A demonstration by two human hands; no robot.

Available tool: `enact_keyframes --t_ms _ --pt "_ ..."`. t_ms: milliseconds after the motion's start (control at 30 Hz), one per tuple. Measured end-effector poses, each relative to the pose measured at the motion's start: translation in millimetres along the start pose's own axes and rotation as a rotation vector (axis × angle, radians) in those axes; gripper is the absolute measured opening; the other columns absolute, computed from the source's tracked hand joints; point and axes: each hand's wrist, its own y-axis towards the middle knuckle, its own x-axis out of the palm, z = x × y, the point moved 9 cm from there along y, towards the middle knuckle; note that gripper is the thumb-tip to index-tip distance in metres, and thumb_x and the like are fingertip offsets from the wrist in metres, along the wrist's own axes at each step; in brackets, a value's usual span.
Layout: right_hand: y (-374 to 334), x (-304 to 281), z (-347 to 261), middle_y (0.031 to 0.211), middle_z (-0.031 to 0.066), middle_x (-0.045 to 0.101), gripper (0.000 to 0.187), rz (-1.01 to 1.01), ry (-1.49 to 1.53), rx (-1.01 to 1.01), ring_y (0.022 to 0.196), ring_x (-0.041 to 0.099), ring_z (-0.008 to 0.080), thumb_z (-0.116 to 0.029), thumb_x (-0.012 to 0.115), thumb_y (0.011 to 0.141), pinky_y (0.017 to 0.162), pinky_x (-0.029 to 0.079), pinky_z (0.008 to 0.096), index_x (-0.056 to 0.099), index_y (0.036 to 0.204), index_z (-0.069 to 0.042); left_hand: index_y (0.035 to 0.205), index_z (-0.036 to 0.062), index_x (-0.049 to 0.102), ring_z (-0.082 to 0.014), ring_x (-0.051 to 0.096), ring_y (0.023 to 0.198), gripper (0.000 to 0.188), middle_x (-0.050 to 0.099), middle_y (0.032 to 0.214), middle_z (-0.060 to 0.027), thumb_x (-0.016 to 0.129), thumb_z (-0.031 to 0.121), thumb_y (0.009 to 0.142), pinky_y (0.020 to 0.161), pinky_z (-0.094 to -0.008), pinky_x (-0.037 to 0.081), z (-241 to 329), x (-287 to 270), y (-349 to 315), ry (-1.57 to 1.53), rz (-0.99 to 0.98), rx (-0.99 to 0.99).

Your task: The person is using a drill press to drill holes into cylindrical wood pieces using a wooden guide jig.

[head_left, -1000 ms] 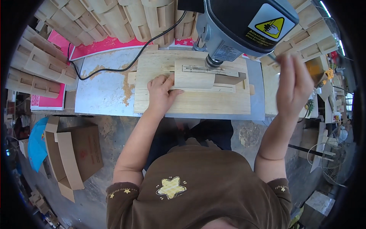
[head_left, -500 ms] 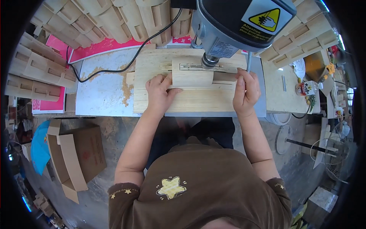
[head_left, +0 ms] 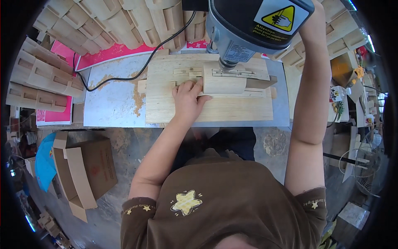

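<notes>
A pale curved wooden piece with a long slot along its top lies on a wooden board. My left hand is closed against its left end, with the thumb along the front edge. Right above the slot is the chuck of a drill press; whether the bit touches the wood I cannot tell. From the piece's right end a flat greyish-brown bar sticks out. My right arm reaches up beside the drill head, and the fingers of my right hand are hidden behind it.
Stacks of slotted wooden pieces line the back and left. A black cable crosses the white tabletop. On the floor at left stand an open cardboard box and a blue umbrella. A bottle lies at right.
The wooden piece has slid to the right under the chuck, with my left hand following it. My right hand has left the piece's right end and risen beside the drill head.
</notes>
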Motion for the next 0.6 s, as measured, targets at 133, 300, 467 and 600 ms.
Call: enact_keyframes --t_ms 133,300,467,600 --pt "-12.0 -17.2 -7.3 0.071 0.0136 0.061 0.028 -0.040 -0.130 0.034 0.072 0.055 0.0156 -0.019 0.052 0.086 0.065 0.043 0.0283 0.060 0.087 0.008 0.114 0.0145 0.060 -0.0251 0.052 0.092 0.055 0.055 0.091 -0.0050 0.077 0.026 0.062 0.084 -0.0417 0.031 -1.0 1.1 -1.6 0.001 -0.040 -0.028" --pt "-83.5 -29.5 -21.8 0.059 0.0011 0.048 0.013 -0.081 0.096 -0.031 0.054 0.040 0.0049 -0.009 0.056 0.087 0.049 0.032 0.0209 0.062 0.083 0.002 0.112 0.0108 0.061 -0.0236 0.052 0.084 0.053 0.056 0.086 -0.0042 0.076 0.026 0.064 0.082 -0.0405 0.031 -3.0 -6.2 -4.0 0.009 -0.005 -0.005" --pt "-143.1 -22.6 -12.2 0.061 0.0045 0.052 0.013 -0.017 0.128 -0.002 0.053 0.044 0.0086 -0.004 0.053 0.085 0.050 0.035 0.0235 0.063 0.084 0.004 0.113 0.0143 0.061 -0.0248 0.052 0.091 0.054 0.055 0.090 -0.0046 0.077 0.024 0.063 0.084 -0.0412 0.031 -0.2 -1.2 -1.6 -0.017 -0.038 -0.021" --pt "-177.0 -0.4 11.1 0.067 0.0089 0.057 0.013 0.052 0.153 -0.161 0.056 0.050 0.0184 0.000 0.053 0.080 0.053 0.039 0.0285 0.063 0.088 0.003 0.114 0.0140 0.061 -0.0246 0.052 0.090 0.054 0.055 0.089 -0.0047 0.077 0.024 0.063 0.084 -0.0409 0.031 -3.8 -1.2 -2.4 -0.011 -0.027 -0.019"
